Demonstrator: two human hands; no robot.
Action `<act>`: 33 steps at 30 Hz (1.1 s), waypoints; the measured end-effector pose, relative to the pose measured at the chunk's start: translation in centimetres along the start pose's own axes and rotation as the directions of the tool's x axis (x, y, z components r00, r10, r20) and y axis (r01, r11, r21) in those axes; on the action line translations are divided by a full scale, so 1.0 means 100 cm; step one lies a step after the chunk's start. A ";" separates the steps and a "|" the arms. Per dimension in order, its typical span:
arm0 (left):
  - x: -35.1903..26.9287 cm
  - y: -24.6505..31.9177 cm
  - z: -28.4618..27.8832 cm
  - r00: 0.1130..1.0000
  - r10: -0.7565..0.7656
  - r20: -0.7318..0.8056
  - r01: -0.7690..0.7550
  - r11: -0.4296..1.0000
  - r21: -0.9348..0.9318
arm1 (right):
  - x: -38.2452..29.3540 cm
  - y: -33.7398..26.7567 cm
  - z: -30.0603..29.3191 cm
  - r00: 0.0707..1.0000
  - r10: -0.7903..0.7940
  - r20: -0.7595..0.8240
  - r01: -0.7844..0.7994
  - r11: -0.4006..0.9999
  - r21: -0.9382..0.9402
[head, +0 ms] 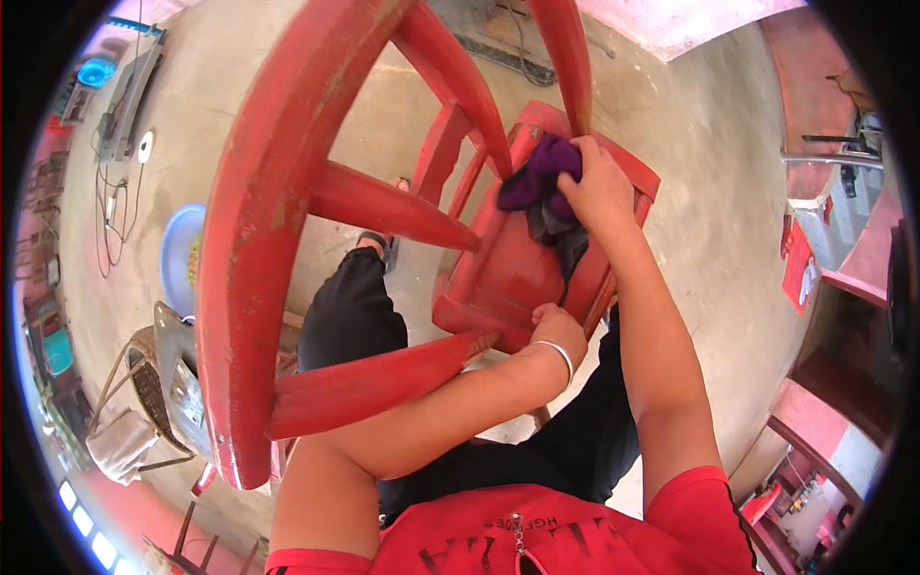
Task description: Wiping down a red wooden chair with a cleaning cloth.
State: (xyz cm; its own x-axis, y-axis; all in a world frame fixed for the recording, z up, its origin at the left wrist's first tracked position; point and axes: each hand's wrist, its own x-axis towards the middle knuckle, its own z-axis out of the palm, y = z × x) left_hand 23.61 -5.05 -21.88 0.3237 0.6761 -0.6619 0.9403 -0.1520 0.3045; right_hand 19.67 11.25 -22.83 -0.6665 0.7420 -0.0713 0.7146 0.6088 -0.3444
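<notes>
A red-painted wooden chair stands before me. Its worn backrest looms close on the left, with spindles running to the seat. My right hand grips a purple and dark grey cloth over the far part of the seat, beside the base of a spindle. A narrow dark tail of that cloth stretches across the seat to my left hand, whose curled fingers appear to pinch its end at the near edge. A pale bangle circles my left wrist. The left fingertips are partly hidden.
A blue basin with green contents sits left of the chair, near a woven basket chair draped with a pale cloth. Cables and a white round object lie on the concrete floor. My sandalled foot shows beneath the backrest.
</notes>
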 end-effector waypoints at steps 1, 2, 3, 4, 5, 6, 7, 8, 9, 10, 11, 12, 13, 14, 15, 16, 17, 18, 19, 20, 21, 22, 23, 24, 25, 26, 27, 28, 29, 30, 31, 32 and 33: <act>-0.001 0.000 -0.001 1.000 0.004 -0.003 -0.004 1.000 0.009 | -0.003 0.003 0.005 1.000 0.004 0.010 -0.004 1.000 -0.005; -0.002 0.000 -0.003 1.000 0.012 -0.003 -0.012 1.000 0.003 | -0.007 0.005 0.011 0.996 -0.004 0.090 0.006 1.000 -0.026; -0.002 0.000 -0.002 1.000 0.021 -0.002 -0.021 1.000 -0.005 | -0.012 0.004 0.016 0.986 -0.010 0.169 0.018 0.999 -0.046; -0.001 0.000 0.001 1.000 0.005 0.000 -0.005 1.000 -0.002 | -0.022 -0.005 0.021 0.971 -0.083 0.223 0.092 0.995 -0.033; 0.000 0.000 0.003 1.000 -0.010 0.002 0.010 1.000 0.003 | -0.032 -0.012 0.022 0.941 -0.094 0.325 0.109 0.994 -0.029; -0.001 0.000 0.003 1.000 -0.009 0.008 0.009 1.000 -0.006 | -0.044 -0.017 0.021 0.914 -0.124 0.386 0.140 0.990 -0.012; -0.001 -0.001 0.002 1.000 0.001 0.014 0.000 1.000 -0.021 | -0.054 -0.020 0.021 0.883 -0.154 0.443 0.168 0.986 0.007; -0.001 -0.002 0.001 1.000 0.011 0.021 -0.010 0.999 -0.035 | -0.060 -0.025 0.019 0.880 -0.154 0.450 0.168 0.986 0.011; 0.004 0.001 0.007 1.000 0.022 0.021 -0.021 0.999 -0.038 | -0.066 -0.027 0.012 0.805 -0.187 0.562 0.188 0.980 0.057; 0.008 0.003 0.016 1.000 0.008 0.008 -0.007 0.996 -0.086 | -0.072 -0.029 0.010 0.711 -0.229 0.664 0.204 0.972 0.116; 0.012 0.005 0.026 1.000 -0.007 -0.004 0.006 0.991 -0.135 | -0.072 -0.023 0.012 0.707 -0.227 0.670 0.199 0.973 0.119; 0.007 0.003 0.016 0.997 0.068 0.029 -0.065 0.991 -0.118 | -0.068 -0.007 0.014 0.726 -0.324 0.607 0.245 0.946 0.212; 0.005 0.003 0.015 0.999 0.054 0.004 -0.054 0.996 -0.065 | -0.062 0.000 0.011 0.734 -0.418 0.535 0.298 0.907 0.299; 0.003 0.003 0.014 1.000 0.026 -0.004 -0.026 0.999 -0.038 | -0.052 0.008 0.002 0.770 -0.335 0.543 0.196 0.934 0.299; 0.000 0.000 0.011 1.000 -0.005 -0.010 0.004 1.000 -0.014 | -0.048 0.014 -0.004 0.863 -0.209 0.460 0.112 0.967 0.229; 0.003 -0.002 0.010 1.000 0.020 -0.014 -0.020 1.000 -0.009 | -0.040 0.029 -0.008 0.943 -0.128 0.309 0.097 0.989 0.114; 0.007 -0.002 0.009 0.999 0.030 -0.012 -0.030 1.000 0.009 | -0.035 0.057 -0.004 0.988 -0.081 0.133 0.077 0.996 0.033; 0.003 -0.005 0.012 1.000 0.011 0.009 -0.011 1.000 0.023 | -0.030 0.056 -0.013 0.998 0.051 0.048 -0.045 0.993 -0.113; 0.004 -0.006 0.014 1.000 0.026 0.009 -0.026 0.999 0.029 | -0.026 0.072 -0.019 0.998 0.054 -0.025 -0.058 0.976 -0.209; 0.006 -0.005 0.016 0.999 0.034 -0.001 -0.034 0.999 0.014 | -0.030 0.085 -0.021 0.995 0.090 -0.050 -0.099 0.964 -0.247; 0.006 -0.006 0.018 0.999 0.032 -0.008 -0.032 0.999 -0.005 | -0.032 0.085 -0.024 0.991 0.117 -0.071 -0.133 0.951 -0.279; 0.005 -0.006 0.019 0.999 0.038 -0.005 -0.038 0.999 -0.004 | -0.037 0.084 -0.024 0.990 0.124 -0.070 -0.139 0.950 -0.280; 0.004 -0.006 0.021 0.999 0.029 -0.020 -0.029 1.000 0.004 | -0.043 0.079 -0.021 0.983 0.164 0.083 -0.133 0.945 -0.300; 0.004 -0.006 0.022 0.999 0.016 -0.036 -0.016 1.000 0.008 | -0.049 0.073 -0.018 0.952 0.198 0.235 -0.118 0.941 -0.317; 0.005 -0.004 0.023 0.999 0.020 -0.033 -0.020 1.000 0.008 | -0.056 0.068 -0.016 0.906 0.180 0.384 -0.057 0.949 -0.310; 0.006 -0.001 0.024 0.999 0.013 -0.046 -0.011 0.999 0.048 | -0.063 0.063 -0.015 0.837 0.158 0.524 0.002 0.957 -0.291; 0.006 0.001 0.026 0.998 0.002 -0.057 0.003 0.996 0.089 | -0.077 0.057 -0.015 0.819 0.012 0.573 0.102 0.981 -0.167; 0.004 0.005 0.026 0.999 0.004 -0.053 0.001 0.996 0.094 | -0.086 0.050 -0.014 0.778 -0.008 0.629 0.133 0.979 -0.153; 0.000 0.010 0.026 0.998 -0.012 -0.059 0.019 0.992 0.122 | -0.090 0.046 -0.013 0.732 -0.027 0.681 0.162 0.977 -0.135; -0.001 0.014 0.027 0.997 -0.022 -0.068 0.032 0.988 0.152 | -0.089 0.047 -0.017 0.735 -0.020 0.677 0.152 0.979 -0.135; -0.002 0.014 0.027 0.998 -0.014 -0.064 0.024 0.987 0.162 | -0.086 0.047 -0.024 0.739 -0.049 0.672 0.179 0.976 -0.127; -0.002 0.013 0.027 0.997 -0.006 -0.082 0.022 0.981 0.192 | -0.083 0.050 -0.029 0.743 -0.076 0.664 0.205 0.972 -0.119; -0.005 0.011 0.024 0.995 0.002 -0.099 0.020 0.974 0.225 | -0.080 0.055 -0.030 0.751 -0.068 0.657 0.190 0.975 -0.117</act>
State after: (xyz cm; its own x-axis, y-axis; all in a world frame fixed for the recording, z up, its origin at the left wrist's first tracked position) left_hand 24.76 -7.31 -22.88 0.3137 0.7436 -0.5904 0.9462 -0.2968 0.1288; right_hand 29.58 9.47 -21.31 -0.6885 0.3315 -0.6450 0.5944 0.7674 -0.2402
